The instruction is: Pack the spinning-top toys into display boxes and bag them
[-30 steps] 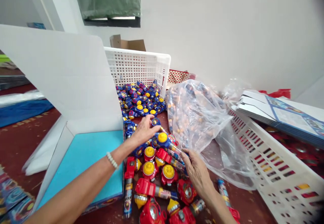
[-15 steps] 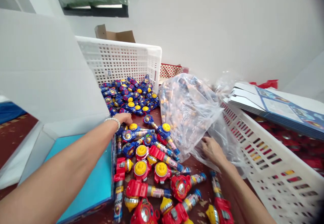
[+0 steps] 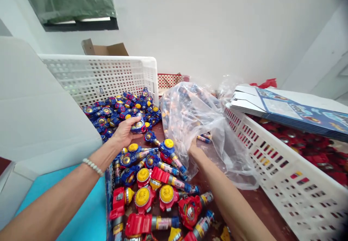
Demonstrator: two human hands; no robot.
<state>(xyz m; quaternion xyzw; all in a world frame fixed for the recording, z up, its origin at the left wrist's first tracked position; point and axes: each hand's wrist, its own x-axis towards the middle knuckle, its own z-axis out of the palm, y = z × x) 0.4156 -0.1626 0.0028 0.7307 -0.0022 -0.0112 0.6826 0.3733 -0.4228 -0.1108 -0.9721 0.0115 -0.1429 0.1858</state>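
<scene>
My left hand (image 3: 125, 132) grips a blue toy spinner (image 3: 139, 125) with a round, shiny centre, at the front of a heap of blue toy pieces (image 3: 108, 114). My right hand (image 3: 194, 147) reaches into the mouth of a clear plastic bag (image 3: 187, 114) full of printed tubes; its fingers are hidden by the film. Below and between my arms lie toys joined to tubes: blue ones such as this blue toy (image 3: 129, 158), and red ones such as this red toy (image 3: 189, 209), several with yellow round tops.
A white basket (image 3: 152, 77) stands behind the blue heap. At the right, another white basket (image 3: 272, 161) holds red pieces, with folded printed boxes (image 3: 296, 106) on top. An open box with a blue inside (image 3: 67, 197) is at the left.
My left hand has picked up a blue toy spinner from the heap. My right hand has moved from the bag's outer edge into its opening. The view has shifted to the right.
</scene>
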